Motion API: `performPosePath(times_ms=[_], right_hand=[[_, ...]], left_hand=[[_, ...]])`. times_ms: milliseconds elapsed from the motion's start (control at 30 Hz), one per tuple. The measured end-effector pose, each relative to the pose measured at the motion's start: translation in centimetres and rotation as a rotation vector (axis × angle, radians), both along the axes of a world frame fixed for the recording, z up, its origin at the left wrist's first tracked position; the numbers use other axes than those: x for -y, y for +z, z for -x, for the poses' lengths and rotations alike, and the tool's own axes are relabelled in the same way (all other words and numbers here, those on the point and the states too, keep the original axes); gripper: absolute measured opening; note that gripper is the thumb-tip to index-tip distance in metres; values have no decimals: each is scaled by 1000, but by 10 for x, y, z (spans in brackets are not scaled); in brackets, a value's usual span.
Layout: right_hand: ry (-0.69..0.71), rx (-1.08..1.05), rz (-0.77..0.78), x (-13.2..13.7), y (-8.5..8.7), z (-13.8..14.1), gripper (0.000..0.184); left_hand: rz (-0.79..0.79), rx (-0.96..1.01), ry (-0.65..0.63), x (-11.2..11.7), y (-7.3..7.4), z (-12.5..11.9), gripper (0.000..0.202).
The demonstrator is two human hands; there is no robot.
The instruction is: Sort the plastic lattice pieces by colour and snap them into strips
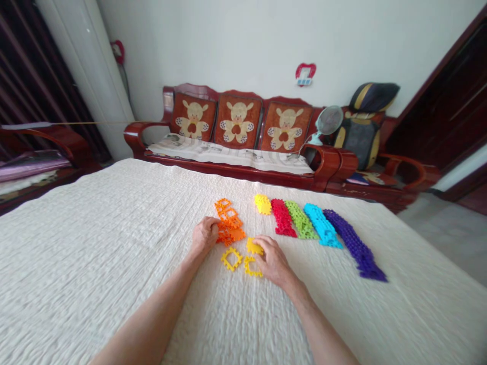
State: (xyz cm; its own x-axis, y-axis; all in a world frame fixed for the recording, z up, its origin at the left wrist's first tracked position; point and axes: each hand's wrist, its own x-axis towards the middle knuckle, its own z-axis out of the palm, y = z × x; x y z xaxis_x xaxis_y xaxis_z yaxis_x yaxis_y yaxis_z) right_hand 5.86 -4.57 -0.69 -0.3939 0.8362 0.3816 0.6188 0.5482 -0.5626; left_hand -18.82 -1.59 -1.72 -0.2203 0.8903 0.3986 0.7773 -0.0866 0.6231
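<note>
My left hand (206,233) rests at the left edge of a loose group of orange interlocking building pieces (231,223), its fingers curled down against them. Whether it pinches one of them is hidden. With fingers and thumb bent, my right hand (273,259) grips a solid yellow building piece (254,247) by its right side. Just below that piece, a yellow frame piece (251,267) with an open middle lies partly under the right thumb. Between the hands, a second yellow frame piece (232,259) lies flat on the cloth.
Behind my right hand lie a small yellow stack (263,204) and rows of red pieces (283,218), green pieces (301,220), blue pieces (322,225) and purple pieces (355,245). A white quilted cloth (114,243) covers the table. Beyond stands a wooden sofa (228,170).
</note>
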Motion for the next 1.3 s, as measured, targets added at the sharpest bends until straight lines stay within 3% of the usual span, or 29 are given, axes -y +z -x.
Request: performPosePath(times_ms=[167,333,433,500,633,867,1133,1300], right_hand=[[-16,99,59,-6,8,2,34],[57,282,117,-14,33,1,30],[81,317,120,-25,47,-5,38],[27,304,44,-39,52,-11,46],[-150,366,-145,-79,48,-18,51],[-246,560,-261,-119,36,-10,53],[-254,596,-296,-134,36,-8,52],[-182,418,-379,-110,38,-16,50]], left_hand=[[-26,-14,1,-2,-3,1,35],[-43,-16,-4,-2,-6,2,34],[-56,-11,-16,-2,-7,2,33],[-61,-8,-16,-2,-8,2,32],[-74,-9,-28,-3,-9,3,32],[-62,-21,-35,-1,-8,2,32],[-35,-23,-26,0,-5,1,32],[-51,-23,-32,-1,-7,1,31]])
